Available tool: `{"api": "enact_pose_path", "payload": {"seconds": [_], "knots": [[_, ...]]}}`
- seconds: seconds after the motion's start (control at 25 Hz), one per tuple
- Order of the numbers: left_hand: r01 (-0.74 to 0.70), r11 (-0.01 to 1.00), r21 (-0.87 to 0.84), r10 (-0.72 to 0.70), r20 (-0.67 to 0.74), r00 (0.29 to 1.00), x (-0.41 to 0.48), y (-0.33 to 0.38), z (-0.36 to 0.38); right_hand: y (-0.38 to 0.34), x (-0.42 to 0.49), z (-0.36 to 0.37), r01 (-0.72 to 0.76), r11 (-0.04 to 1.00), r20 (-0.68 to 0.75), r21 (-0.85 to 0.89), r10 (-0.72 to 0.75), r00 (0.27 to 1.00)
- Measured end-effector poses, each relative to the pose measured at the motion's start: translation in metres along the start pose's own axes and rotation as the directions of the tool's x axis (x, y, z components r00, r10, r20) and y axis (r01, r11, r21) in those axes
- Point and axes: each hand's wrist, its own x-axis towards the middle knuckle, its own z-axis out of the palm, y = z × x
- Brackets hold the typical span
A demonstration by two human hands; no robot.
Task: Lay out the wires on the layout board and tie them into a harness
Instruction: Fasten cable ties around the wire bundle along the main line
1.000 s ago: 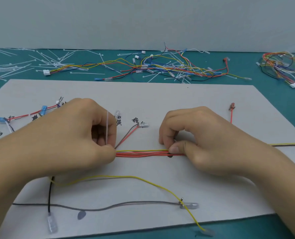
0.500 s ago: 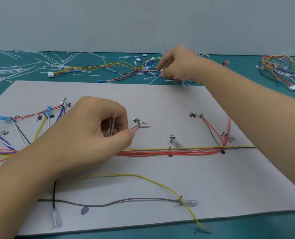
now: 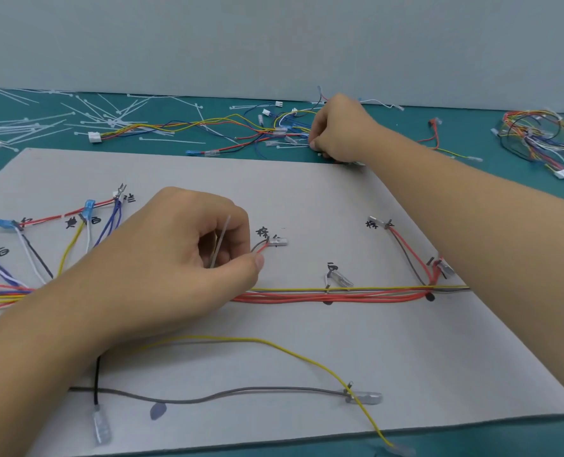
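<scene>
A person's left hand (image 3: 181,258) rests on the grey board (image 3: 307,341), fingers curled into a loose fist, and pinches a pale cable tie (image 3: 221,240) that stands nearly upright between thumb and fingers. The hand lies over the main bundle of wires (image 3: 340,293), mostly red with 1 yellow strand on top, which runs left to right across the middle of the board. From the bundle, short branches (image 3: 76,239) in blue, white, yellow and black fan up to handwritten labels at the left, and 2 more red and grey branches rise near the right edge. A small clear connector (image 3: 279,240) sits just beside the left thumb tip. The right hand (image 3: 336,130) is stretched past the board's far edge, fingers bent down into the tangle of loose wires (image 3: 208,127) on the teal mat (image 3: 471,133); whether it has hold of anything cannot be told. Nearer the camera, a yellow wire (image 3: 307,354) arcs over the board and off its front edge, crossing a grey wire (image 3: 224,394), while a black wire (image 3: 96,380) hangs down from under the left wrist. Spare white ties (image 3: 27,127) lie scattered at the far left of the mat, and a coil of coloured wires (image 3: 544,140) sits at the far right.
</scene>
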Motion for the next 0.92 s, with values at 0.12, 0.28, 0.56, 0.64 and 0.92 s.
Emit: {"api": "enact_pose_path", "payload": {"seconds": [0.12, 0.28, 0.56, 0.64, 0.92], "knots": [[-0.001, 1.0, 0.005, 0.001, -0.003, 1.0, 0.0, 0.0, 0.001, 0.003, -0.003, -0.001, 0.067, 0.991, -0.026, -0.113, -0.07, 0.997], [-0.026, 0.999, 0.034, 0.027, -0.03, 0.999, 0.001, -0.001, 0.0, -0.009, -0.029, -0.026, 0.097, 0.991, -0.072, -0.09, -0.104, 0.992], [-0.04, 0.999, -0.005, 0.036, -0.352, 0.935, 0.003, 0.004, -0.006, -0.029, -0.158, -0.068, 0.28, 0.828, 0.087, 0.485, -0.364, 0.927], [-0.075, 0.996, 0.053, 0.09, -0.395, 0.914, 0.0, 0.014, -0.008, -0.03, -0.183, -0.068, 0.251, 0.722, 0.123, 0.645, -0.422, 0.898], [-0.138, 0.975, -0.174, 0.085, -0.285, 0.955, -0.013, 0.05, 0.018, -0.03, -0.203, -0.048, 0.225, 0.624, 0.122, 0.748, -0.463, 0.878]]}}
